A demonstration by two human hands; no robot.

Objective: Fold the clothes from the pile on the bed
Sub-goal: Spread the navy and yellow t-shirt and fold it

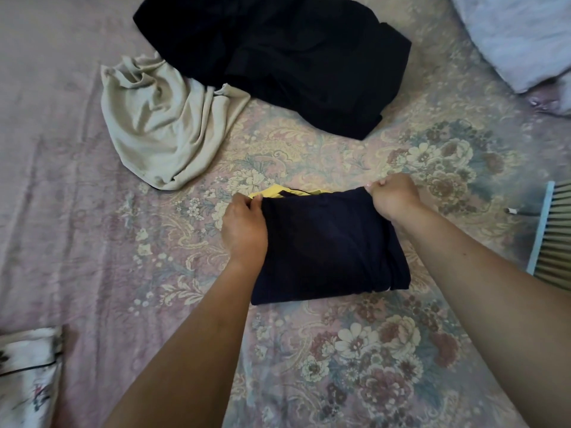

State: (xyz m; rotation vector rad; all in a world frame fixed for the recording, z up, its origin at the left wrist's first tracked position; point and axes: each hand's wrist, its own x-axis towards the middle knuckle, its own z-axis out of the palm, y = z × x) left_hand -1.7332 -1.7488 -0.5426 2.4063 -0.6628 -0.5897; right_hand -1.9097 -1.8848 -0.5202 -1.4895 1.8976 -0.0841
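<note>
Both hands, L hand + R hand, pinching far corners of navy garment; long axis left-right, near edge folded.

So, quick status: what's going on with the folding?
Both hands, left and right, grip navy garment's far edge. Mostly folded. Beige cloth and black pile wait beyond. Nothing blocking.

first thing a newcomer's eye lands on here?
Centre frame: the folded navy cloth garment on the floral bedspread, left hand and right hand each pinching a far corner, yellow fabric peeking behind. Beyond lie a crumpled beige cloth and an unfolded black garment heap.
</note>
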